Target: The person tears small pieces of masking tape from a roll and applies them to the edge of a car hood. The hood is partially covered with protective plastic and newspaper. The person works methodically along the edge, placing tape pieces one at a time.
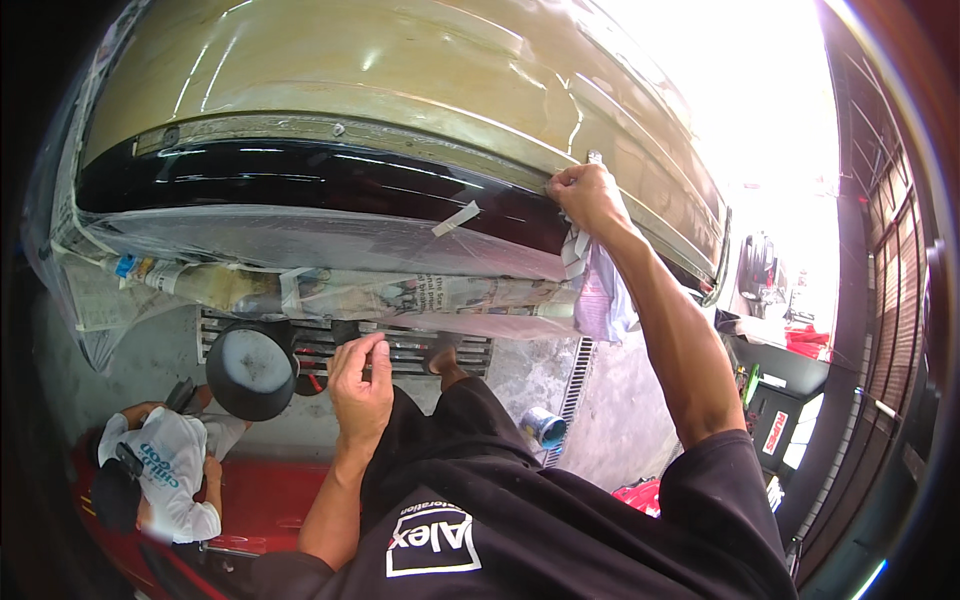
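My right hand is closed at the lower edge of the gold-painted body panel, its fingertips against the seam above a glossy black strip. A pale lilac cloth hangs from beneath this hand and wrist. A small greyish end pokes out above the knuckles; I cannot make out what it belongs to. My left hand hovers lower, apart from the panel, with its fingers curled and nothing visible in them. A short piece of masking tape sticks to the black strip's lower edge.
Plastic film and newspaper masking run below the strip. On the floor are a dark round bucket, a blue-labelled can and drain grating. A person in a white shirt sits lower left by a red car.
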The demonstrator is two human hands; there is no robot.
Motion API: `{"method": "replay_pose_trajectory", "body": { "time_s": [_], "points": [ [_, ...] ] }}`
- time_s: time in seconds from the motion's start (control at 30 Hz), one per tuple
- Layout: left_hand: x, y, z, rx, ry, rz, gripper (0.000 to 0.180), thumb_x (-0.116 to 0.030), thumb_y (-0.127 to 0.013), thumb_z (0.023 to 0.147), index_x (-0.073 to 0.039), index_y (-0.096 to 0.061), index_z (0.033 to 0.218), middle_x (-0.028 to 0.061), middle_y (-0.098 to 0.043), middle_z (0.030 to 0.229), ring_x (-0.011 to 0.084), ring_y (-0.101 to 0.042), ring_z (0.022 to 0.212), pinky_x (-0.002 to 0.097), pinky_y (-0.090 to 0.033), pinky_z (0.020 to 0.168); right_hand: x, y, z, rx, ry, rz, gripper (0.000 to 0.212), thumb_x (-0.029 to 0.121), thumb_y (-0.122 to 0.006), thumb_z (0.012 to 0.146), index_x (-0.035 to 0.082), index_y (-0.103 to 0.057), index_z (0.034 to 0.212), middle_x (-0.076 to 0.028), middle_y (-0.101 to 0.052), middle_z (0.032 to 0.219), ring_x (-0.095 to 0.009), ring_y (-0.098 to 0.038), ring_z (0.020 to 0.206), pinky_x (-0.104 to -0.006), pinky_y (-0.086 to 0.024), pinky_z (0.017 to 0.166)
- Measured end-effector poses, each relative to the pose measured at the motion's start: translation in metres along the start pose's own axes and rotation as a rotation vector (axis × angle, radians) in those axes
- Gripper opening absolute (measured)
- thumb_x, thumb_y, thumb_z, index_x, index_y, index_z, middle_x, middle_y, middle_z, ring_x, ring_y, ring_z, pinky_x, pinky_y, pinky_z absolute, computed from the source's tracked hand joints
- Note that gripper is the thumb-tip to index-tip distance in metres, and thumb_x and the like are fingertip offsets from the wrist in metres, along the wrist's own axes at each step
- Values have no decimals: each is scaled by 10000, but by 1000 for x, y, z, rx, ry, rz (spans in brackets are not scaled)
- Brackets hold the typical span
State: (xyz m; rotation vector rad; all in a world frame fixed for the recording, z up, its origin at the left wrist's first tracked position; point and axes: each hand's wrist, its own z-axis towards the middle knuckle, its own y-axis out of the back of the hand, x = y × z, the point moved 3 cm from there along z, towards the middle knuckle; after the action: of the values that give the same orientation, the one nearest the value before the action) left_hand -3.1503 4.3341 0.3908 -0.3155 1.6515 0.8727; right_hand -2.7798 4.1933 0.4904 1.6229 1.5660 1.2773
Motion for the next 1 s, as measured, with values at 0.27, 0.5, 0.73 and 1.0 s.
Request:
{"method": "replay_pose_trajectory", "body": {
  "time_s": [0.27, 0.5, 0.73, 1.0],
  "points": [
    [6, 3, 4, 14, -10, 17, 129, -116, -704, 1001, -20, -745, 1077, 103, -744, 972, 275, -685, 862, 394, -502, 840, -7, 11, 15, 22, -25, -23, 234, 203, -860, 835, -18, -785, 851, -131, -728, 705, -205, -706, 639, -369, -579, 657],
    [11, 2, -4, 55, 68, -17, 123, -104, -712, 988, -15, -754, 1062, 106, -745, 954, 281, -685, 865, 402, -502, 828, -2, 7, 19, 8, 19, -80, 235, 183, -861, 817, -32, -770, 786, -148, -722, 674, -235, -720, 632, -373, -592, 663],
    [-53, -33, 36, 137, -163, -115, 138, -97, -733, 975, -14, -759, 1082, 116, -760, 1008, 245, -698, 862, 367, -510, 856, 1, 10, 13, -51, 19, -87, 284, 249, -881, 825, -19, -787, 817, -142, -732, 709, -216, -711, 666, -393, -575, 688],
    [-18, -3, 10, 147, -48, -31, 125, -99, -714, 974, -25, -753, 1068, 107, -765, 1018, 273, -714, 922, 381, -502, 866, -11, 3, 3, 10, -31, 83, 295, 278, -833, 870, -11, -814, 927, -88, -698, 706, -160, -650, 657, -365, -534, 647]
  ]
}}
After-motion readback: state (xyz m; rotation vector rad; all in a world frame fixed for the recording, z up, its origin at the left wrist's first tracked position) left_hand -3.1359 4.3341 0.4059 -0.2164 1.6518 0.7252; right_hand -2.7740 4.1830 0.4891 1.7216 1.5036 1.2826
